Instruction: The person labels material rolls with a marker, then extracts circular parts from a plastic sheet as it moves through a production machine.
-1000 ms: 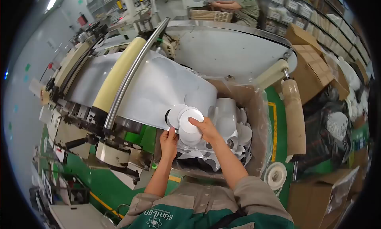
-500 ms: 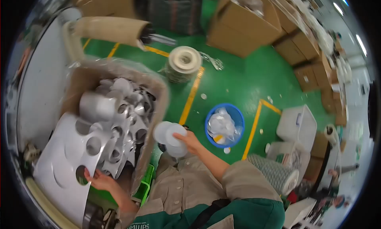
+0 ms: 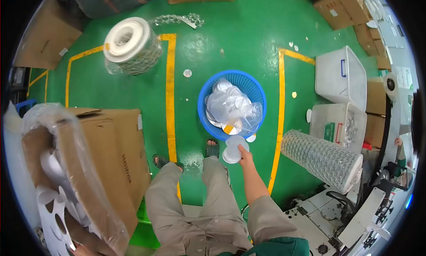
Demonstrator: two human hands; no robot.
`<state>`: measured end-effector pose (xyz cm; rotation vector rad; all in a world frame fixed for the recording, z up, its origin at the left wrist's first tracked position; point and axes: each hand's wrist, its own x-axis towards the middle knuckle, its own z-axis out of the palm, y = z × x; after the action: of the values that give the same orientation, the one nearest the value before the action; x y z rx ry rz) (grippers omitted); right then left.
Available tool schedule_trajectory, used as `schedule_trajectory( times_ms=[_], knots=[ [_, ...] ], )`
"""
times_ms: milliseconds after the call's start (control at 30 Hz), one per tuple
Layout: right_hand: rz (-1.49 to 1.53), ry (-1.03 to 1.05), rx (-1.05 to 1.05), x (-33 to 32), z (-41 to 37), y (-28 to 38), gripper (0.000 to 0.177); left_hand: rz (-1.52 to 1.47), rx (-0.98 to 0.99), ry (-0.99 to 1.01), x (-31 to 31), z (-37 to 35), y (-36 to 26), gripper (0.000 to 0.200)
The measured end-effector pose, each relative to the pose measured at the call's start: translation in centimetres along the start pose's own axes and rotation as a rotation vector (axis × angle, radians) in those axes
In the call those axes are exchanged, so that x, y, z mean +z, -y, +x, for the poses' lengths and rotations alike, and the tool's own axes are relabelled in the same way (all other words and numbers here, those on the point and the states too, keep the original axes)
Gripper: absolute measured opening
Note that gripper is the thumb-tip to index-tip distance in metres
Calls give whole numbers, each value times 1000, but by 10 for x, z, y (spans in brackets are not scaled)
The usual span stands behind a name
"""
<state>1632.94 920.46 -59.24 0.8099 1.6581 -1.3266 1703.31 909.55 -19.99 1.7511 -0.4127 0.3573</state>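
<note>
My right hand [image 3: 245, 158] holds a small stack of white round discs [image 3: 232, 148] out in front of me, just at the near rim of a blue basket [image 3: 212, 127]. The basket stands on the green floor and holds more white discs in clear plastic. My left hand is out of the picture, down at the lower left by the cardboard box [image 3: 108, 158]. Punched white sheet scrap [image 3: 52, 207] with round holes lies in that box.
A roll of white tape [image 3: 128, 43] sits on the floor at upper left. White plastic bins [image 3: 337, 76] stand to the right, with a mesh-wrapped roll [image 3: 324, 159] below them. Yellow floor lines [image 3: 170, 91] run past my feet [image 3: 212, 147]. Cardboard boxes [image 3: 337, 7] line the far edge.
I have turned away from the machine and the scrap box toward the floor. My right hand carried the discs to the blue basket's rim. My left hand left the punched sheet and went out of view.
</note>
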Motion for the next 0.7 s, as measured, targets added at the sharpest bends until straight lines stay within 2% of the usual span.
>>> schedule_trajectory(
  times_ms=[100,167,200,267,400,433,467,567,633,667,700],
  knots=[
    [94,66,77,9,59,-26,56,-26,30,31,8,-13,6,33],
    [162,119,110,10,72,-37,56,-38,40,47,12,-17,7,32],
    [104,138,101,6,75,-35,54,-49,40,58,16,-20,8,32],
    [-81,159,-135,2,26,-1,51,-67,28,65,19,-24,9,32],
    [150,-162,-752,-45,16,83,42,-101,-6,75,19,-26,12,31],
    [302,-200,-772,-35,10,109,44,-109,-16,76,19,-25,14,30],
    [316,-240,-856,-32,31,121,44,-118,-26,74,18,-27,17,30],
    [185,-93,-773,-9,105,123,50,-142,-34,77,16,-26,22,29],
    [-104,48,-673,13,149,95,61,-155,-42,85,15,-23,22,29],
    [-245,145,-439,18,158,94,69,-162,-44,89,15,-21,22,29],
    [-285,122,-457,23,157,92,69,-167,-46,93,14,-12,21,29]
  ],
)
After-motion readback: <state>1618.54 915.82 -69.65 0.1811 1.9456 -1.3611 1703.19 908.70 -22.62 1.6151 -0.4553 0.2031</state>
